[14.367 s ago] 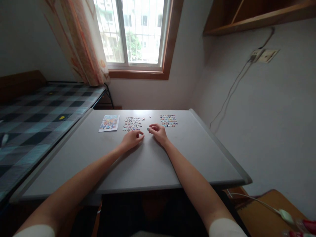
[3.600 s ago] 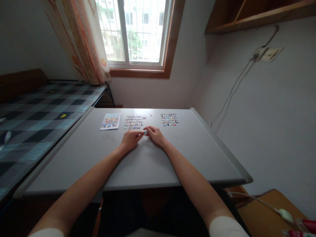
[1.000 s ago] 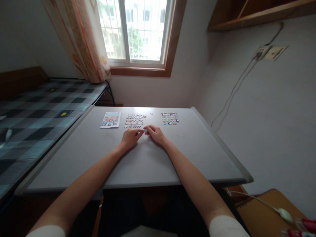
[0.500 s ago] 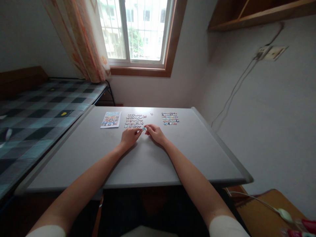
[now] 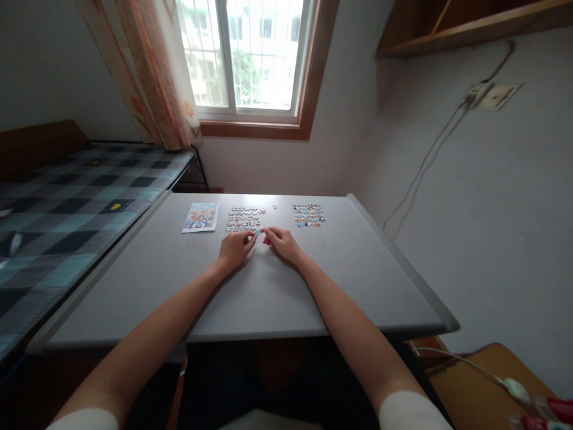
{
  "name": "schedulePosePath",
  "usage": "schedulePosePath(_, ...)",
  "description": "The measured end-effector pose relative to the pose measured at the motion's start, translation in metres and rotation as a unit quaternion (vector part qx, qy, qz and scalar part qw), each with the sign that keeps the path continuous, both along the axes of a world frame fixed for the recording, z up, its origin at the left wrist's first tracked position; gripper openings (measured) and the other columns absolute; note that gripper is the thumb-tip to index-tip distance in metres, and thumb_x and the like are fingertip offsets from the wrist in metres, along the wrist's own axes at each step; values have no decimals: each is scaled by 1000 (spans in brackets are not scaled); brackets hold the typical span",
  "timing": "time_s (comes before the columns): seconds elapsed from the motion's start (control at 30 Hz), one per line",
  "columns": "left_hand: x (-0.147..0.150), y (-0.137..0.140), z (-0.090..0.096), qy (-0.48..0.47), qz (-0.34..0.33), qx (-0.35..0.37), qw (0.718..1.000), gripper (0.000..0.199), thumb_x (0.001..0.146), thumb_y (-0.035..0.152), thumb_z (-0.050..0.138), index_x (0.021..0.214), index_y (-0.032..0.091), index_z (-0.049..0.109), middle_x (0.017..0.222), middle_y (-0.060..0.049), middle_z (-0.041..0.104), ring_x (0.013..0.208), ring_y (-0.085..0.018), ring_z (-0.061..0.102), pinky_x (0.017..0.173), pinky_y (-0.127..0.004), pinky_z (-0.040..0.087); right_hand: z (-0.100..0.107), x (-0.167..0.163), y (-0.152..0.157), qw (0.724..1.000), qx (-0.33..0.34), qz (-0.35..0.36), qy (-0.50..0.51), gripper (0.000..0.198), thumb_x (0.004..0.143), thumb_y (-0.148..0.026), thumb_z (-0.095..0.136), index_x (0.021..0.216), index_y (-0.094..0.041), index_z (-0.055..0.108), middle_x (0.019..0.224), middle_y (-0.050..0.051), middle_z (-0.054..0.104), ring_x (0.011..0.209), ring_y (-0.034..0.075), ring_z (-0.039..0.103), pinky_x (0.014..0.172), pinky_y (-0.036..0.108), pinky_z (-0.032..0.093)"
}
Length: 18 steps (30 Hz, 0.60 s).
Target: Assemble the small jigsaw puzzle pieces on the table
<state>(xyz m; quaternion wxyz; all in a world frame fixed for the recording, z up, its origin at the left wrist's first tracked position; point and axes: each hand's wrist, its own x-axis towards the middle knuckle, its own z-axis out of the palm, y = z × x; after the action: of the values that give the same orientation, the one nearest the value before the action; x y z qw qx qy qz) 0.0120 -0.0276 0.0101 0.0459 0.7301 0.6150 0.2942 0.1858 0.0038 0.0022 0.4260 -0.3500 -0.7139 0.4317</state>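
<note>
Between my two hands is a small light-blue jigsaw piece (image 5: pixel 258 232), just above the grey table. My left hand (image 5: pixel 235 248) pinches its left side between thumb and fingers. From the other side, the fingertips of my right hand (image 5: pixel 283 242) close on its right edge. Whether it is one piece or two joined ones is too small to tell. Just beyond my left hand lie rows of jigsaw pieces (image 5: pixel 244 219). A second group of pieces (image 5: pixel 308 215) is laid out in rows farther right, and a single piece (image 5: pixel 274 207) sits apart between the groups.
A printed picture sheet (image 5: pixel 201 217) lies on the table (image 5: pixel 147 286) at the left. Beside the table stands a bed with a checked mattress (image 5: pixel 85 197). A wall with a hanging cable (image 5: pixel 418 173) borders the right side, and a wooden stool (image 5: pixel 487 382) is at lower right.
The light-blue piece has shifted slightly left and up between my fingertips. My right fingers have moved a little; both arms stay in place.
</note>
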Motion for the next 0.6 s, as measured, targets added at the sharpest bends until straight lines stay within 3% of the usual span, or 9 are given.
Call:
schedulePosePath(0.33,0,0,1,-4,-7,-7,1000,29,84,42,50,87,24,72,62,0,65,56,-13,54,57,-24,34,-2,1,0,1000,-16,-6,-2,33,79,-40,57,97,-15,66,69,3,65,65,13,59,65,25,47)
schedulePosePath(0.6,1,0,0,-2,-49,-23,999,30,84,43,51,88,23,73,59,0,64,55,-11,52,57,-23,34,-4,2,2,1000,-12,-27,7,22,74,-32,62,86,-15,66,71,3,66,63,12,59,62,25,47)
